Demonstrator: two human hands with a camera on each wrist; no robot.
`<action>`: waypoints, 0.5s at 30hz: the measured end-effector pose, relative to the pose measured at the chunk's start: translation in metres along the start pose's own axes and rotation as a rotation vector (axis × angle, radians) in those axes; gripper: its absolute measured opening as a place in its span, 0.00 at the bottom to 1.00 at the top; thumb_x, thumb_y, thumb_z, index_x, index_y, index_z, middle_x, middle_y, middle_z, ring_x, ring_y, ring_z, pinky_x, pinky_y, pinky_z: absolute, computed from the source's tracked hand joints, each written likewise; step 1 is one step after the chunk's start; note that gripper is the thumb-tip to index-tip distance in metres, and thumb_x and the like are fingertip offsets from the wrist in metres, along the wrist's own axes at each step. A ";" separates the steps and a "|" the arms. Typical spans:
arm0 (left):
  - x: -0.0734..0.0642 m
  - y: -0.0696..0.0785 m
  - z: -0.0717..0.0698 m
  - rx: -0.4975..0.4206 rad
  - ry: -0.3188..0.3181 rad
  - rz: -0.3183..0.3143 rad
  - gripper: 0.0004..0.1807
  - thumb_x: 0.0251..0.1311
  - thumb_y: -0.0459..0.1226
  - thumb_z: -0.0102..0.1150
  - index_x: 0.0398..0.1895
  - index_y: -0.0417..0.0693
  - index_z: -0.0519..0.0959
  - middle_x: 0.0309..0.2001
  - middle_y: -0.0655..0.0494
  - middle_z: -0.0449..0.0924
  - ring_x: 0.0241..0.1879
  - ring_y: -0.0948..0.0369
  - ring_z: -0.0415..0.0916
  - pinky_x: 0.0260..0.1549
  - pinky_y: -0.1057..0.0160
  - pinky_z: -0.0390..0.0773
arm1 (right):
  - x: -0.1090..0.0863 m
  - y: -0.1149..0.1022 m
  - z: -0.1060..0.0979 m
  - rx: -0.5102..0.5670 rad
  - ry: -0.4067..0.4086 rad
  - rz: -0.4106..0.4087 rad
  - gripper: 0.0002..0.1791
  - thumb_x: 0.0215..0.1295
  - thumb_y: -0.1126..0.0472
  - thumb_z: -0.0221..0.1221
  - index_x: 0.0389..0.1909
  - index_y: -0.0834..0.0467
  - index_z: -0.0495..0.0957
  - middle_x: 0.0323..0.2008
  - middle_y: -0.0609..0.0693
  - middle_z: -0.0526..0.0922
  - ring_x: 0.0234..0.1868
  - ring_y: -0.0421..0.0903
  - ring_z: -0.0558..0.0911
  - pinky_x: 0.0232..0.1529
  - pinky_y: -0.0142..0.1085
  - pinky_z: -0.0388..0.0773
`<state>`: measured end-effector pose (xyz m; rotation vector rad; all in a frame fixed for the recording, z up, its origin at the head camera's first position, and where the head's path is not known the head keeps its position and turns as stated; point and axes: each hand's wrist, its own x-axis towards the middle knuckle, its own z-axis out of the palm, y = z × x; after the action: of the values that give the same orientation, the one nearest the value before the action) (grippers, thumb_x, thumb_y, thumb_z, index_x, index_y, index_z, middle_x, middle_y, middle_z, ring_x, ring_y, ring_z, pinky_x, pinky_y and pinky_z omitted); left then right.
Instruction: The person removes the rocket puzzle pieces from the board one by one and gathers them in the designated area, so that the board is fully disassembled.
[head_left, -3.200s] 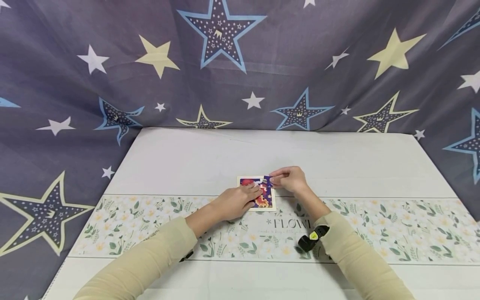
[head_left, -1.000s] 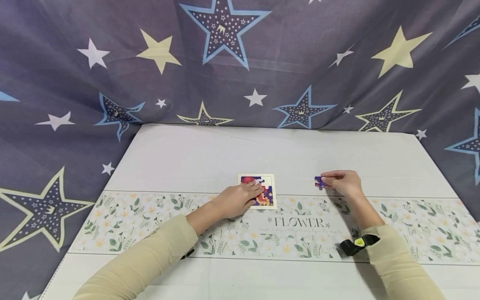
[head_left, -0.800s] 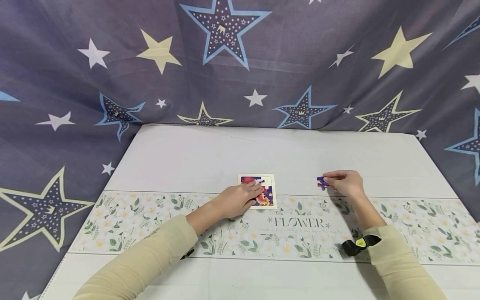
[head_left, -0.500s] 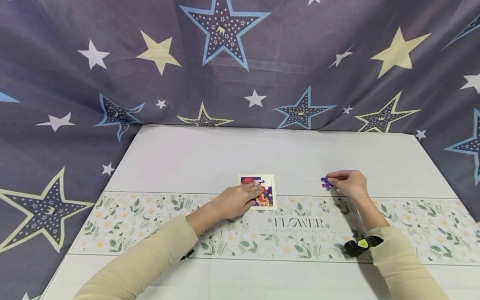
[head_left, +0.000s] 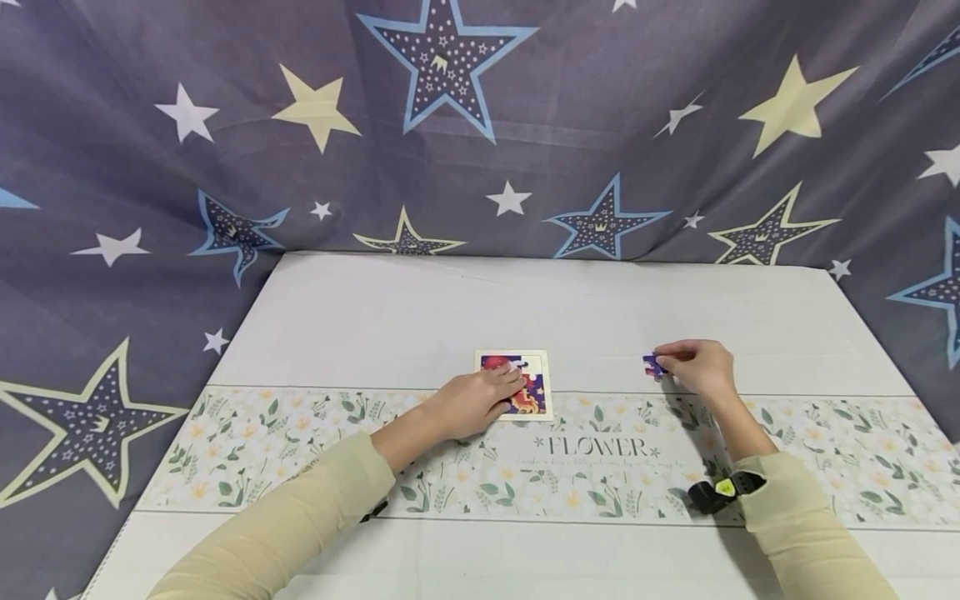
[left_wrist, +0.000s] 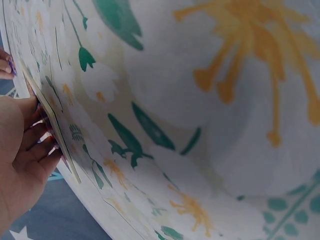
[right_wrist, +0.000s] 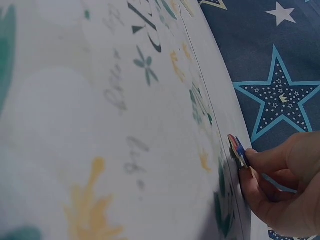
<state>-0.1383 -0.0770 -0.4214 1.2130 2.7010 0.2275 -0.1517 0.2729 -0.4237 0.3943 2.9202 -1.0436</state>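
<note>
A small square jigsaw puzzle (head_left: 535, 402) with a cream border lies mid-table, its picture red, purple and yellow. One bare cream gap shows at its upper right corner. My left hand (head_left: 476, 402) rests on the puzzle's left part with fingers laid across it, hiding some of the picture; the left wrist view has this hand (left_wrist: 30, 155) against the board's edge. Off to the right, my right hand (head_left: 701, 367) pinches a purple puzzle piece (head_left: 652, 365) between thumb and fingers. In the right wrist view the piece (right_wrist: 238, 151) is seen nearly edge-on at the fingertips.
The white table cover (head_left: 390, 317) carries a printed floral band with the word FLOWER (head_left: 597, 447). Behind and to the left hangs a dark star-patterned curtain (head_left: 465, 175). A black wrist camera (head_left: 712, 496) sits at the right cuff.
My right hand has carried the puzzle piece from the puzzle's upper right corner out to the right, and lately it barely moves. My left hand has stayed on the puzzle.
</note>
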 end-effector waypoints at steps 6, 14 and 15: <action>0.000 0.000 0.000 -0.007 0.004 -0.002 0.24 0.72 0.41 0.46 0.69 0.47 0.66 0.71 0.51 0.65 0.72 0.54 0.61 0.67 0.55 0.70 | -0.001 0.000 0.001 0.002 0.008 -0.017 0.12 0.62 0.62 0.62 0.43 0.64 0.84 0.40 0.63 0.87 0.34 0.48 0.83 0.28 0.27 0.73; -0.001 0.001 -0.001 -0.003 0.002 -0.007 0.24 0.72 0.42 0.46 0.70 0.48 0.66 0.71 0.51 0.65 0.72 0.54 0.60 0.67 0.55 0.70 | -0.001 -0.001 0.001 0.003 0.002 0.003 0.13 0.63 0.61 0.61 0.45 0.64 0.84 0.41 0.63 0.87 0.38 0.53 0.83 0.29 0.27 0.73; -0.001 0.001 -0.001 -0.003 0.004 -0.007 0.24 0.72 0.42 0.46 0.69 0.48 0.66 0.71 0.51 0.65 0.72 0.54 0.60 0.67 0.55 0.70 | -0.001 -0.002 0.001 0.002 0.002 0.004 0.13 0.63 0.61 0.61 0.45 0.64 0.84 0.41 0.63 0.87 0.38 0.52 0.83 0.29 0.27 0.73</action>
<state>-0.1370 -0.0768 -0.4204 1.2035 2.7065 0.2338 -0.1508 0.2711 -0.4231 0.4014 2.9189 -1.0469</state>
